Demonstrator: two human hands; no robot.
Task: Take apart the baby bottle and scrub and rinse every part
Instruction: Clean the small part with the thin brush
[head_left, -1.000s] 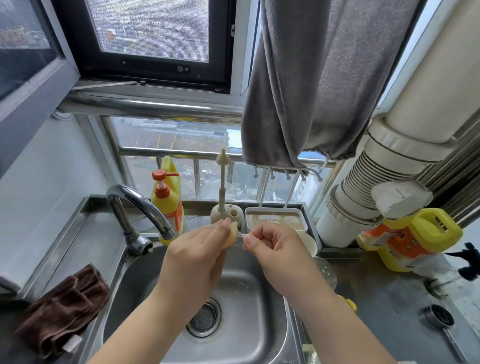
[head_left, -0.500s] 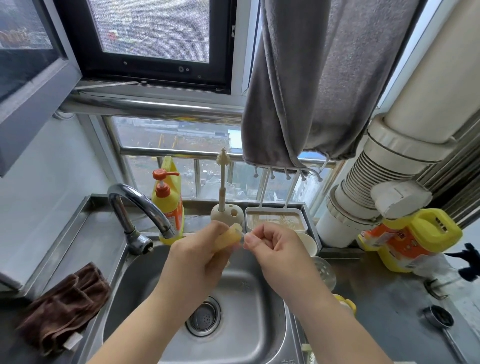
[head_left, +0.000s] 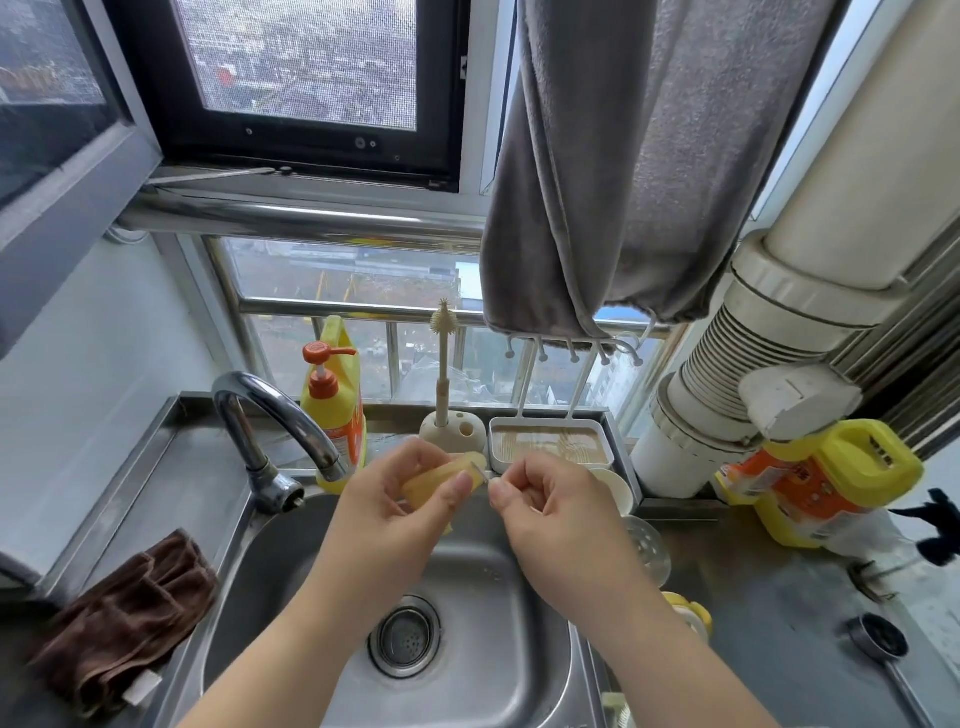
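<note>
Far to my left a brown cloth (head_left: 122, 618) lies bunched on the steel counter, off the wet work. The faucet (head_left: 275, 431) arches over the sink (head_left: 483, 670) from the far left corner, no water showing at its spout, with the yellow soap bottle (head_left: 335, 410) just behind it where I can reach the pump.

My left hand (head_left: 400, 514) is over the middle of the sink, fingers and thumb curled round a small yellowish, translucent piece of the baby bottle (head_left: 447, 475); I take it for a silicone part, though I cannot say which. I hold it with its open end turned right, toward my other hand, and above the basin so drips or a fumble land there, not on the counter.

My right hand (head_left: 556, 514) is just beside that end, fingers curled in, thumb and forefinger pinching something thin and pale at the part's mouth. It is too small to tell whether it is a slim brush or a sliver of the part itself. My guess is that I am working inside the opening.

Behind my hands a bottle brush (head_left: 443, 364) stands upright in its holder, and right of it sits a white draining tray (head_left: 550, 441). By the sink's right edge lie what look like other parts, a clear perforated disc (head_left: 647, 551) and a yellow piece (head_left: 688, 616), presumably waiting their turn.
</note>
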